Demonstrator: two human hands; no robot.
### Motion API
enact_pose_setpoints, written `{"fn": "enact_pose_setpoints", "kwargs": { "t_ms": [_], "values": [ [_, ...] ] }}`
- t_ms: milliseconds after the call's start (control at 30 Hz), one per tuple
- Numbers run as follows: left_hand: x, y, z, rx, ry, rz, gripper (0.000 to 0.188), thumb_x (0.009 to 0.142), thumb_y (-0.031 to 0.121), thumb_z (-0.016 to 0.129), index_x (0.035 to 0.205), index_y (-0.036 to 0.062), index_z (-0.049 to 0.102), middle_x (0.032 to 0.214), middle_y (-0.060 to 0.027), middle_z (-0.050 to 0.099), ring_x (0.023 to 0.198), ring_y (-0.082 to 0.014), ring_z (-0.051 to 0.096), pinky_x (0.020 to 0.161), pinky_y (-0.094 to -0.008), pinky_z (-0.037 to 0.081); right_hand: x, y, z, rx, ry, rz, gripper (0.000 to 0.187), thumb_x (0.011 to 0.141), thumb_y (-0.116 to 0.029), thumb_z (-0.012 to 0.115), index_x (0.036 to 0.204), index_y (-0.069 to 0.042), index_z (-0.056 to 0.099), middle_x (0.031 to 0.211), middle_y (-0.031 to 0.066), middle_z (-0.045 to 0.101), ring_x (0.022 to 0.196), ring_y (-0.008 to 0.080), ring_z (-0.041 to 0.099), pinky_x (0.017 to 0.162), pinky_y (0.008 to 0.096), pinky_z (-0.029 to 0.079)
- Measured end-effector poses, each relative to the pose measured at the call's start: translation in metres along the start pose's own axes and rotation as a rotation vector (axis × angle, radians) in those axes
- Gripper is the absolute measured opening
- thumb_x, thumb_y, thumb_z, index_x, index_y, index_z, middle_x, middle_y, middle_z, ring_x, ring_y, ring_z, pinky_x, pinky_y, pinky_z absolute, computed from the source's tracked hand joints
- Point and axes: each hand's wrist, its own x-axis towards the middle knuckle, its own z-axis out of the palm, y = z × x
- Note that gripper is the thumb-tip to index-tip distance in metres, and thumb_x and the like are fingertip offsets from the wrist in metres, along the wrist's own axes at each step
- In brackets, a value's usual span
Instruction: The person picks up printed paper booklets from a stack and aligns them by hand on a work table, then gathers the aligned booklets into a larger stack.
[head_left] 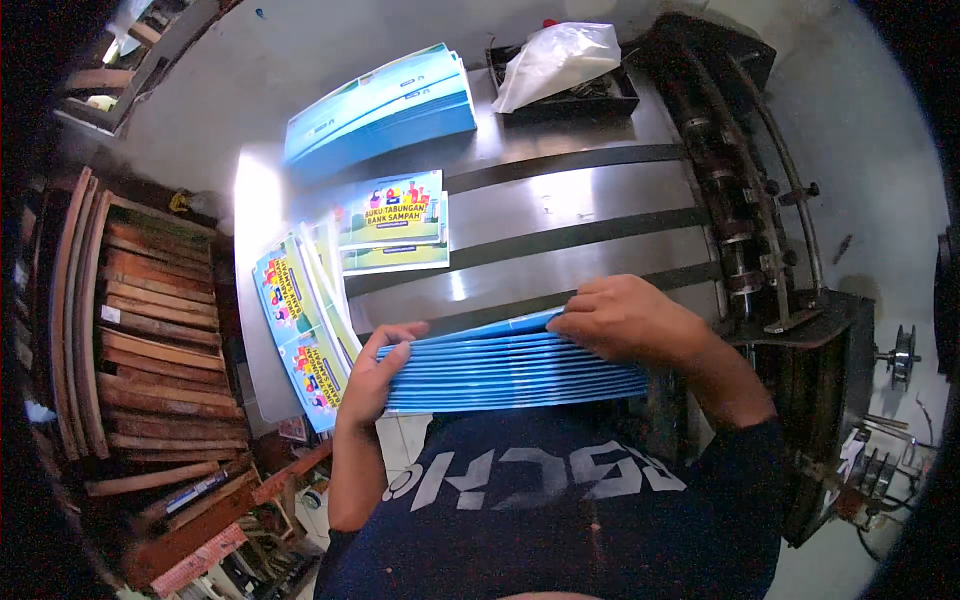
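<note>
A fanned stack of blue folded booklets lies at the near edge of the metal table, close against my body. My left hand is closed round the stack's left end, thumb on top. At the right end my right hand pinches the edge of the topmost booklet, which is raised a little off the rest. Just left of my left hand are colourful printed sheets, partly overlapping. Beyond them are printed booklets with cartoon pictures on yellow and green.
A tall pile of blue booklets stands at the back left of the metal table, which has dark belts. A black tray with a white plastic bag is at the back. Machine rollers line the right side. A wooden slatted rack stands left.
</note>
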Motion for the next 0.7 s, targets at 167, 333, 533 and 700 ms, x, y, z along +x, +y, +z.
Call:
{"fn": "enact_pose_setpoints", "kwargs": {
  "t_ms": [167, 333, 533, 700],
  "values": [
    [0.001, 0.0, 0.0, -0.006, -0.003, -0.001, 0.027, 0.093, 0.027, 0.057, 0.107, 0.0035, 0.055, 0.127, -0.0169, 0.055, 0.112, -0.0219, 0.053, 0.098, -0.0346, 0.041, 0.001, -0.005, -0.016, 0.042, -0.056, -0.009, 0.019, 0.086, -0.012, 0.056, 0.103, -0.013, 0.065, 0.091, 0.0085, 0.066, 0.083, 0.0253, 0.064, 0.069, 0.0401, 0.052],
    [0.003, 0.002, 0.0, -0.046, -0.022, -0.023, 0.026, 0.092, 0.027, 0.059, 0.105, 0.0041, 0.055, 0.128, -0.0168, 0.055, 0.112, -0.0219, 0.053, 0.098, -0.0344, 0.041, 0.0, -0.001, -0.009, -0.051, -0.052, -0.093, 0.019, 0.085, -0.008, 0.059, 0.101, -0.016, 0.066, 0.091, 0.0066, 0.068, 0.077, 0.0225, 0.065, 0.065, 0.039, 0.05],
    [0.005, -0.001, -0.004, -0.004, -0.04, -0.001, 0.027, 0.092, 0.028, 0.059, 0.105, 0.0045, 0.056, 0.128, -0.0168, 0.055, 0.114, -0.0217, 0.052, 0.098, -0.0342, 0.04, -0.027, 0.032, 0.023, 0.362, 0.728, 0.175, 0.024, 0.084, -0.007, 0.064, 0.108, -0.01, 0.061, 0.104, 0.0089, 0.067, 0.086, 0.0219, 0.066, 0.076, 0.0374, 0.052],
    [0.007, -0.002, -0.002, -0.015, -0.029, 0.007, 0.031, 0.092, 0.032, 0.061, 0.106, 0.0045, 0.055, 0.128, -0.0177, 0.054, 0.114, -0.0225, 0.052, 0.099, -0.0358, 0.04, -0.039, 0.047, -0.006, -0.434, 0.943, 0.725, 0.026, 0.084, -0.01, 0.066, 0.109, -0.005, 0.062, 0.102, 0.0136, 0.066, 0.097, 0.031, 0.062, 0.088, 0.0415, 0.05]
  ]
}}
